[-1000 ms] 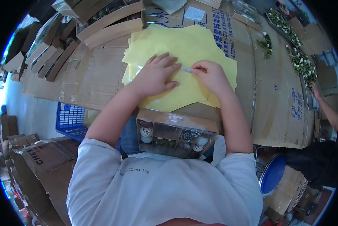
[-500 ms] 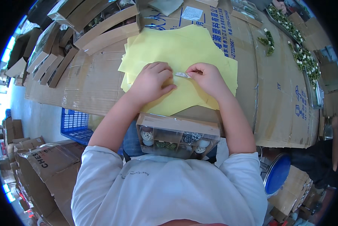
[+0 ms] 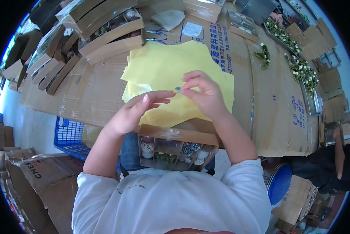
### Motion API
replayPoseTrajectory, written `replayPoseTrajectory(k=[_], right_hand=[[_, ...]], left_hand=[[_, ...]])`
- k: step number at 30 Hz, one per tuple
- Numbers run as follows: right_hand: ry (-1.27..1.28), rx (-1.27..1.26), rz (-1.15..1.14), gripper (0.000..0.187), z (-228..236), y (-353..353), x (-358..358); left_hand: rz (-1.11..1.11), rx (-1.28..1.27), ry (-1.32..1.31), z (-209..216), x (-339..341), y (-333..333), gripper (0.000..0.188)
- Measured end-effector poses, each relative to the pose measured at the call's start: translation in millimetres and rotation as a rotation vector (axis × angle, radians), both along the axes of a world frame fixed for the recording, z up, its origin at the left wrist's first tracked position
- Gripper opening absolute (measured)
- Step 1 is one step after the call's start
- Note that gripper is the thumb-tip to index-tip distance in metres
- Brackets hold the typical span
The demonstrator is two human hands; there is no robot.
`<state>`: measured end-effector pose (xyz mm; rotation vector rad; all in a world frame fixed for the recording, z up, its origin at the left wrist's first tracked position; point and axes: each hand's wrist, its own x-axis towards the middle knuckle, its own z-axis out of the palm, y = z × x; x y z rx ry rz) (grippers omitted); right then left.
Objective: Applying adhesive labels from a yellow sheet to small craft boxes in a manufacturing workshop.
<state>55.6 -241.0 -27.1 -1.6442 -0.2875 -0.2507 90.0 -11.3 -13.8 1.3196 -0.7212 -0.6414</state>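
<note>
My right hand (image 3: 205,95) pinches a small translucent strip (image 3: 177,89), perhaps tape or a sticker, between thumb and fingertips. It is held above a loose stack of yellow sheets (image 3: 175,58). My left hand (image 3: 134,111) hovers over the stack's near left edge. Its fingers are stretched out toward the strip, with nothing in them. Between my forearms, against the table's near edge, rests a cardboard box with a clear window (image 3: 167,150). Balls and green moss show in its compartments.
Similar filled boxes (image 3: 112,43) are stacked at the far left. Green sprigs with white bits (image 3: 303,74) fill trays at the right; a few lie loose (image 3: 264,56). A blue basket (image 3: 67,132) stands lower left, a blue round stool (image 3: 281,183) lower right. A co-worker's hand (image 3: 276,17) shows far right.
My right hand has lifted the small strip off the yellow sheets. My left hand has drawn back toward me and to the left, its fingers straightening. The view has shifted slightly.
</note>
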Motion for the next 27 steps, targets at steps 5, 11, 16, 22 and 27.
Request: replayPoseTrajectory(k=[5,11,16,22,27], right_hand=[[-0.089,0.263,-0.223,0.015,20,-47,-16],[0.250,-0.681,0.351,0.079,26,-17,-88],[0.485,-1.134,0.344,0.090,28,14,-115],[0.126,-0.753,0.201,0.050,33,8,-116],[0.832,0.079,0.251,0.006,25,26,-93]], left_hand=[[0.077,0.003,0.055,-8,3,15,0.036],[-0.331,0.488,-0.616,23,-20,12,0.031],[-0.403,0.804,-0.748,18,-49,-1,0.032],[-0.352,0.733,-0.808,21,-70,-2,0.033],[-0.317,0.738,-0.803,19,-80,7,0.039]])
